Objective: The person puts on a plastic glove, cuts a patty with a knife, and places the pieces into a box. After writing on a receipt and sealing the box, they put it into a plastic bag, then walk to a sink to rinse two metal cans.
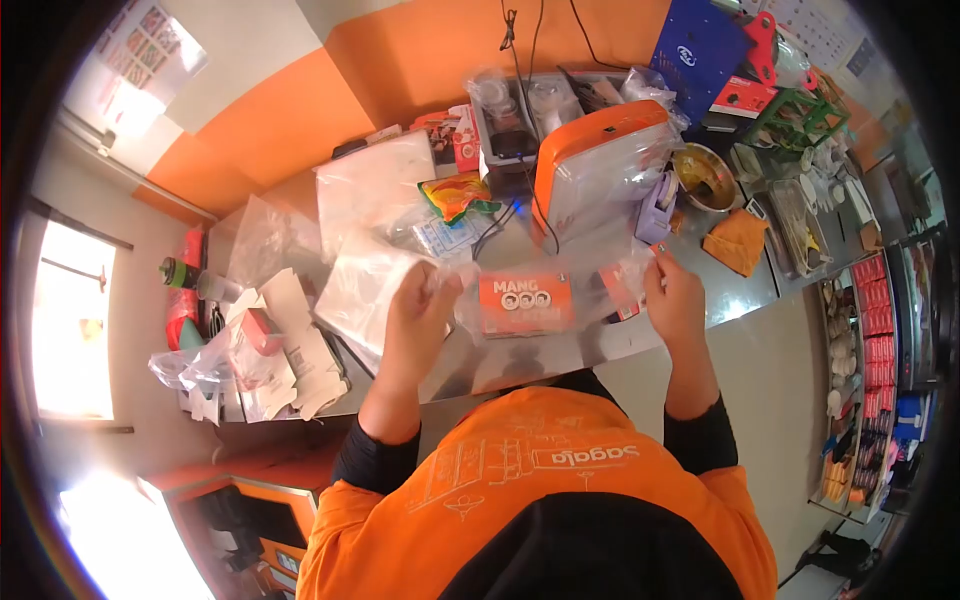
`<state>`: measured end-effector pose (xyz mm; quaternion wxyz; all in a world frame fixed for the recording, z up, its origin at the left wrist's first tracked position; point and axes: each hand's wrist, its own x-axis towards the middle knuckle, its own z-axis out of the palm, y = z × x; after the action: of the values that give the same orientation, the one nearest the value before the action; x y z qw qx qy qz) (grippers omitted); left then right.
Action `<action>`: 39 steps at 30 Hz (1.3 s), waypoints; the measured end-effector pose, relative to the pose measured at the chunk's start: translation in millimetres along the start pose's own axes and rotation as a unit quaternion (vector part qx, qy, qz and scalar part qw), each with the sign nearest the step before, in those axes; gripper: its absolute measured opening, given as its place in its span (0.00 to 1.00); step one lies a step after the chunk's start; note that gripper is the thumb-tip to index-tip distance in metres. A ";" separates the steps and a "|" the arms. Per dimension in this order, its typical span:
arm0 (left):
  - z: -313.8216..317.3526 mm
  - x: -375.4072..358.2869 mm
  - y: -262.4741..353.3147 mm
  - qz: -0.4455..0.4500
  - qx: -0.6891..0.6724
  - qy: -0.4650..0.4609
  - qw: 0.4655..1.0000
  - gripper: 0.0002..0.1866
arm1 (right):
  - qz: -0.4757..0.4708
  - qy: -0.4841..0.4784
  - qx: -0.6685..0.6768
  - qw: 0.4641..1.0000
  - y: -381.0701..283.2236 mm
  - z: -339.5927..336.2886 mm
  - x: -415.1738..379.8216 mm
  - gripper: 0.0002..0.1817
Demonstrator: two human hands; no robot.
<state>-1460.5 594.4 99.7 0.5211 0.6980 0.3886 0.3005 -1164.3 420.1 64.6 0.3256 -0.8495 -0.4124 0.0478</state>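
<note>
Black cloth (pixel 540 550) and an orange fabric shirt (pixel 350 540) lie nearest. Above the grey metal table's (pixel 745 285) near edge, left hand (pixel 418 305) and right hand (pixel 676 298) pinch clear, thin plastic (pixel 467 308) with an orange printed panel (pixel 527 303), spread out but not set down.

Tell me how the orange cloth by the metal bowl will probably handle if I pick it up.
The orange cloth will likely be floppy, since it lies low and rumpled beside the metal bowl. It looks thin, so I'd expect it to feel light for its size. Pushed, it would probably bunch up rather than roll, as it lies spread out.
</note>
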 end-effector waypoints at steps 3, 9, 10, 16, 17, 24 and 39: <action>-0.3 14.5 5.9 0.023 -0.131 0.030 0.991 0.07 | -0.006 0.021 0.113 0.993 -24.7 -13.2 13.0 0.13; -9.6 -6.0 13.6 -0.039 -0.052 0.021 0.998 0.09 | 0.001 -0.147 0.457 0.877 -27.6 -28.6 11.0 0.10; -11.9 -11.7 18.8 -0.039 0.043 0.046 0.997 0.09 | 0.014 -0.199 0.545 0.814 -27.4 -37.5 11.2 0.10; -13.8 -33.7 28.9 0.028 0.319 0.117 0.940 0.12 | -0.091 -0.276 -0.230 0.929 50.9 -32.3 56.2 0.29; -13.3 -35.1 31.2 0.012 0.309 0.102 0.946 0.12 | -0.128 -0.224 -0.349 0.901 101.2 -4.8 51.2 0.52; -22.2 -35.4 29.3 -0.022 0.147 0.017 0.989 0.11 | -0.322 -0.343 -0.296 0.831 142.8 45.0 65.0 0.70; -20.1 -23.4 -2.9 -0.016 0.081 0.067 0.994 0.11 | -0.418 -0.175 -0.195 0.869 -176.7 -106.9 73.9 0.62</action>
<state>-1489.8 584.8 102.1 0.4404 0.7097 0.4567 0.3062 -1196.8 498.3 266.9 0.0649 -0.6213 -0.7804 -0.0264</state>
